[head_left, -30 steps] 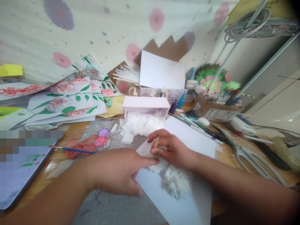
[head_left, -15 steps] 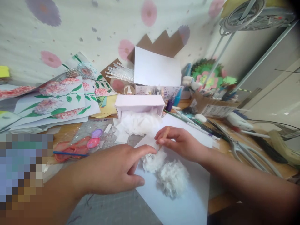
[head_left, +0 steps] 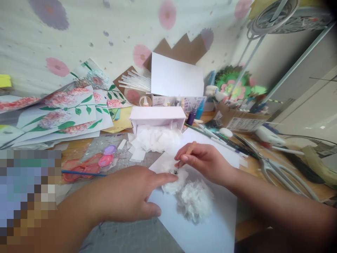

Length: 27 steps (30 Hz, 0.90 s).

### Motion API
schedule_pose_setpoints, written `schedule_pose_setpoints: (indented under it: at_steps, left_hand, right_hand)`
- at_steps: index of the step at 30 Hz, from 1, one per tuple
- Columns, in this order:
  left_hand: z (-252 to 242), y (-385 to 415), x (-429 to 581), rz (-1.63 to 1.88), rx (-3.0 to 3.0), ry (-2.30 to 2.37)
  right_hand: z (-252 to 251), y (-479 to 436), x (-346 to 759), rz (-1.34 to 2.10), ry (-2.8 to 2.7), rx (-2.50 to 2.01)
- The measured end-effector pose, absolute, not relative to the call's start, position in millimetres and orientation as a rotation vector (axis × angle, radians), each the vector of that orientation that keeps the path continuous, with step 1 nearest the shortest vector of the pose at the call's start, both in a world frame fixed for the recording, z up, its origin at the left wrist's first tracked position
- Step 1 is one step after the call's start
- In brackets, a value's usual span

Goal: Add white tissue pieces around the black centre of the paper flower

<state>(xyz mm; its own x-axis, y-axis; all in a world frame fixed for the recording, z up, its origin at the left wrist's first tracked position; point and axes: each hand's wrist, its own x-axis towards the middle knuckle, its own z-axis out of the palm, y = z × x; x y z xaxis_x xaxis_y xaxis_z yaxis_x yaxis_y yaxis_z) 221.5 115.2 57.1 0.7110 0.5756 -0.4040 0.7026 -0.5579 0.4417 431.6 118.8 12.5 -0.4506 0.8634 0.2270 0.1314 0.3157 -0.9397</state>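
My right hand (head_left: 198, 161) pinches a short wooden stick (head_left: 191, 147), its lower end down at a white ruffled tissue-paper flower (head_left: 172, 186). A small dark spot shows near the stick's tip. Stretched across from the left, my left hand (head_left: 134, 193) rests its index fingertip on that same flower, with the thumb apart and the other fingers mostly hidden. Just to the right lies a second, fuller white paper flower (head_left: 196, 202). Both flowers sit on a white sheet of paper (head_left: 221, 225).
Behind the hands, white tissue pieces (head_left: 155, 138) spill from a small white box (head_left: 158, 114). Large scissors (head_left: 273, 168) lie right. At left are painted flower sheets (head_left: 71, 112), a blue-handled brush (head_left: 81, 173) and a red plastic palette (head_left: 79, 165). Glue bottles (head_left: 192, 116) stand behind.
My left index finger has come down slightly onto the flower. The right hand has shifted a little right with the stick, which now leans more.
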Motion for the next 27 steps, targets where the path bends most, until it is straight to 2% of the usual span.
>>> schedule_pose_setpoints:
  at_steps: [6,14,20,25,27]
  left_hand:
    - [49.7,116.1,216.9,-0.230,2.376,0.928]
    - [51.0,115.9,218.9,-0.273,2.345,0.937]
    - [33.8,118.6,212.4,-0.235,2.404,0.933]
    - [34.7,123.0,210.2,-0.254,2.301,0.910]
    - [35.6,124.3,209.8,-0.244,2.262,0.941]
  right_hand:
    - [13.4,118.2,431.0,1.355,-1.795,-0.841]
    - [10.8,125.3,437.1,0.987,-1.907,-0.848]
    - [-5.8,126.0,433.1,0.958,-2.039,-0.867]
    - [-11.2,126.7,430.3,0.786,-2.163,-0.740]
    - [-13.4,127.7,430.7,0.822,-2.141,-0.728]
